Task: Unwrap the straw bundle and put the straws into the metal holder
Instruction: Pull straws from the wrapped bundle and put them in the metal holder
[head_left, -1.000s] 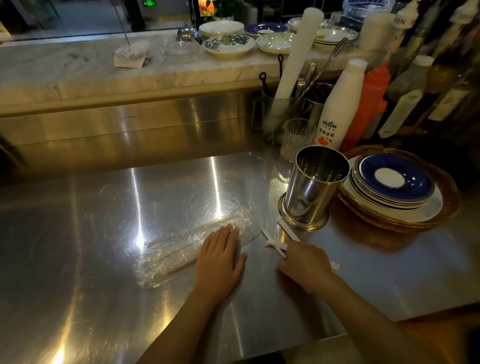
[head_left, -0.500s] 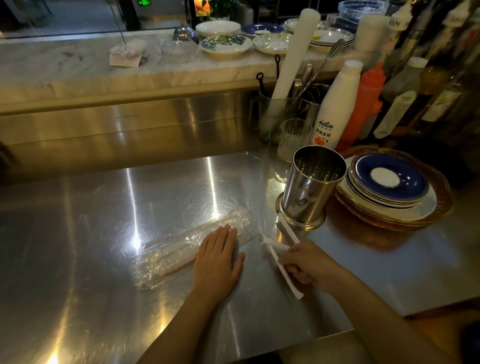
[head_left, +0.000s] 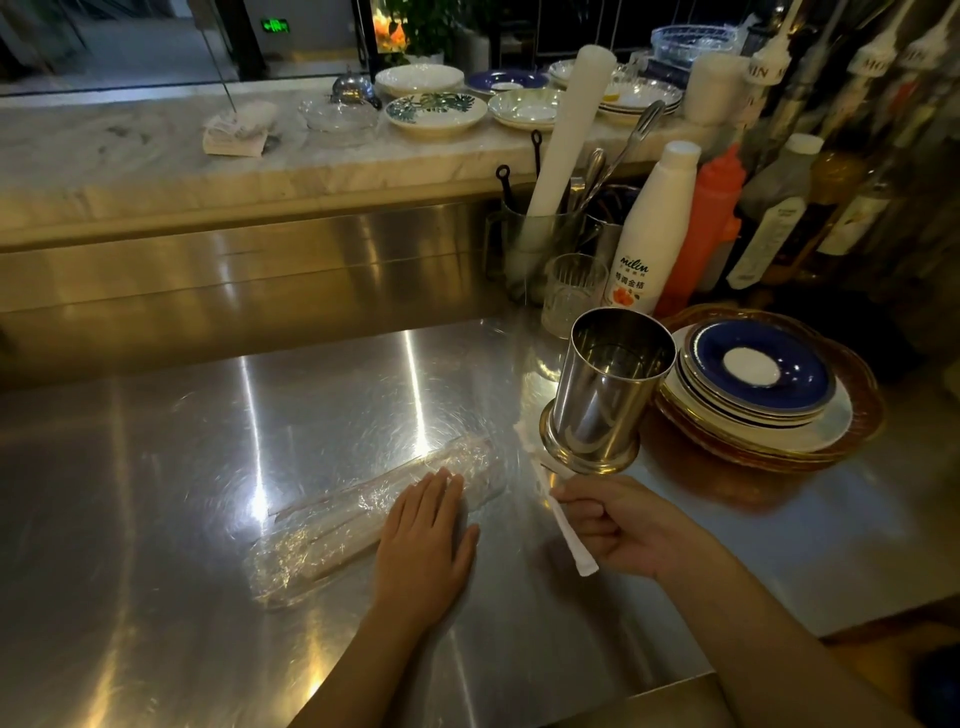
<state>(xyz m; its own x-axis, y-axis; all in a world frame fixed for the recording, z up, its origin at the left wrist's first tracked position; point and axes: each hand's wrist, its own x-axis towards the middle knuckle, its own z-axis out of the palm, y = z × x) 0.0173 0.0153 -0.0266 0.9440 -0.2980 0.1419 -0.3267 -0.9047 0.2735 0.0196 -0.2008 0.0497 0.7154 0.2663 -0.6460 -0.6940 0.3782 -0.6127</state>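
Observation:
A bundle of straws in clear plastic wrap lies slantwise on the steel counter. My left hand rests flat on the bundle's near right part, fingers straight. My right hand pinches white paper-wrapped straws between thumb and fingers, lifted off the counter, their far end blurred near the holder's base. The shiny metal holder stands upright just beyond my right hand, and I see no straws inside it.
A stack of plates with a blue one on top sits right of the holder. Behind stand a ribbed glass, a white bottle, a red bottle and a utensil jar. Bowls line the marble ledge.
My right hand has picked the white wrapped straws up off the counter and raised them toward the holder. My left hand stays flat on the bundle.

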